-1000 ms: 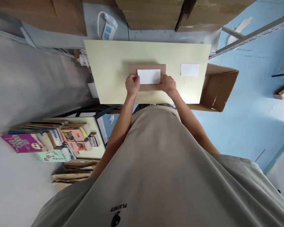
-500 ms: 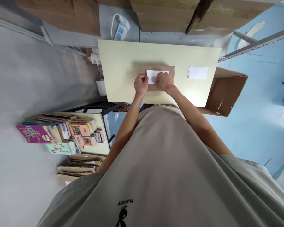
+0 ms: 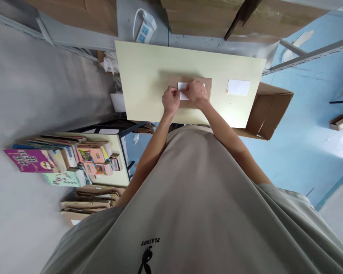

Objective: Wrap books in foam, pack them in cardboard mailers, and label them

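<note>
A flat brown cardboard box (image 3: 174,80) lies on the pale yellow tabletop, with a white label (image 3: 183,95) flat on its upper face. My left hand (image 3: 170,101) is closed in a pinch at the label's left edge, over the box's near left corner. Curled into a loose fist, my right hand (image 3: 196,91) rests on the label and covers its middle and right part. Whether anything is between the right fingers is hidden. Farther right on the tabletop lies a second white sheet (image 3: 238,87) with a small yellow mark at one corner.
The tabletop (image 3: 145,95) backs onto a grey shelf with large cartons (image 3: 202,19) and a white power strip (image 3: 144,32). An open carton (image 3: 270,110) stands off the right end. Books (image 3: 37,160) and folded cardboard (image 3: 88,204) are at lower left.
My right hand has shifted slightly left across the label, covering more of its middle. My left hand stays at the label's left edge. The whole view has moved a little.
</note>
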